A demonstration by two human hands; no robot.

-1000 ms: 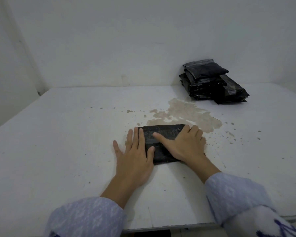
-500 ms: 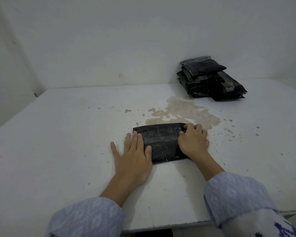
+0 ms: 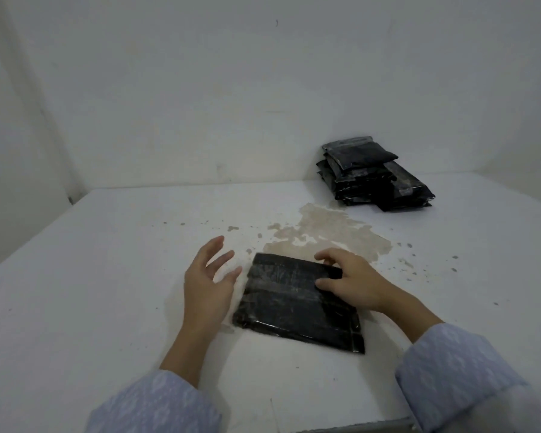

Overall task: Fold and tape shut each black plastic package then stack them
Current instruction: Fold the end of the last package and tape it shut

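— White walls close off the upper half of the frame, and below them a white tabletop (image 3: pixel 75 292) fills the rest. What marks it?

— A tan stain (image 3: pixel 331 232) spreads across the middle, with small specks scattered around it.

— Where is the black package (image 3: pixel 294 304)?

— Just below that stain, lower centre of the frame, lying flat on the tabletop. Its far edge looks folded over into a band, and glossy strips run across its top; whether those are tape I cannot tell.

— And the right hand (image 3: pixel 353 282)?

— It sits on the package's far right corner. Its fingers are curled over the folded band and the thumb presses the face below it, so it pinches that edge.

— The left hand (image 3: pixel 208 282)?

— It hovers just left of the package, apart from it, fingers spread and loosely bent, holding nothing. Pale blue patterned sleeves (image 3: pixel 456 373) cover both forearms at the bottom of the frame.

— Anything else on the tabletop?

— A stack of black packages (image 3: pixel 372 176) in the upper right, against the back wall, well apart from the hands. The top one is puffy and sits slightly askew.
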